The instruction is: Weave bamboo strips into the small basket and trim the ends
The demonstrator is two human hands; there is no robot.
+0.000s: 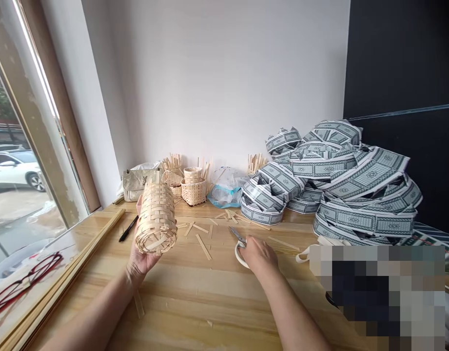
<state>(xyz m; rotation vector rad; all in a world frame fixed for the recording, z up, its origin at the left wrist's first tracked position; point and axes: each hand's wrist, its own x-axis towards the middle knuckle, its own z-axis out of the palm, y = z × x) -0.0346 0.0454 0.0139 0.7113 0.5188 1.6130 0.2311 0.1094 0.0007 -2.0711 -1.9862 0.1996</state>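
My left hand (146,261) is closed round a tall woven basket (156,214) made of pale wooden strips. The basket is tilted, with its round base towards me, and hides most of my fingers. Over the table, my right hand (259,253) grips a pair of scissors (239,240) by their white handles. Their blades are close to the tabletop and point away from me to the left. Short loose strips (203,247) are scattered between my hands. Just left of the basket lies a black pen (128,229).
Long strips (68,273) run along the table's left edge, beside red-framed glasses (27,282). Small woven baskets (194,190), a handbag (140,184) and a plastic bag (226,187) stand along the wall. Large patterned coils (366,195) are piled on the right, behind a pixelated area.
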